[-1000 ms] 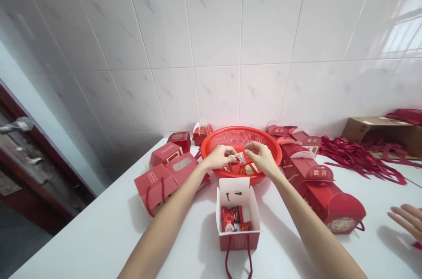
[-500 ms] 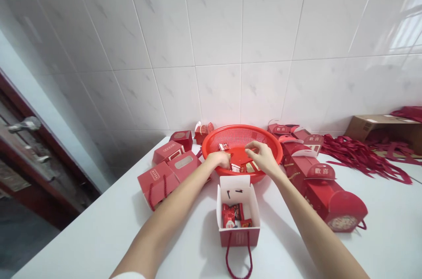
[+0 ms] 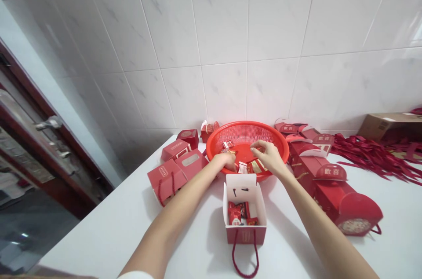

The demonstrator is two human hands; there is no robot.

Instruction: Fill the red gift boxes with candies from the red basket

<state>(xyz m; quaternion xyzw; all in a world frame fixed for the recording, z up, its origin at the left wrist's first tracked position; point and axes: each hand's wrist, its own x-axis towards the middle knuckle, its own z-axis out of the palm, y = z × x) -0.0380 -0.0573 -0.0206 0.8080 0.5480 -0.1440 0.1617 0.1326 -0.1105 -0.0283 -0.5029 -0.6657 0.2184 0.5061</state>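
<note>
A red plastic mesh basket (image 3: 219, 138) holds several small wrapped sweets (image 3: 243, 167) near its front side. Reaching into its left part is my left hand (image 3: 228, 161), fingers curled down among the sweets, their tips hidden. Over the right part of the basket hovers my right hand (image 3: 267, 155), its thumb and fingers bent with a gap between them and nothing visible in it. Just in front of the basket stands an open red gift box (image 3: 246, 236) with a white inside, flap up and cord handle hanging forward. Red-wrapped sweets (image 3: 235, 215) lie in it.
Closed red boxes (image 3: 168, 178) stand to the left of the basket. More red boxes (image 3: 349, 204) form a row on the right. Behind them lie dark red ribbons (image 3: 365, 153) beside a cardboard box (image 3: 379, 127). A tiled wall (image 3: 224, 89) bounds the white table (image 3: 108, 226).
The view has turned slightly left, so everything appears shifted right. My left hand has shifted slightly among the sweets; my right hand keeps nearly the same pose above the basket.
</note>
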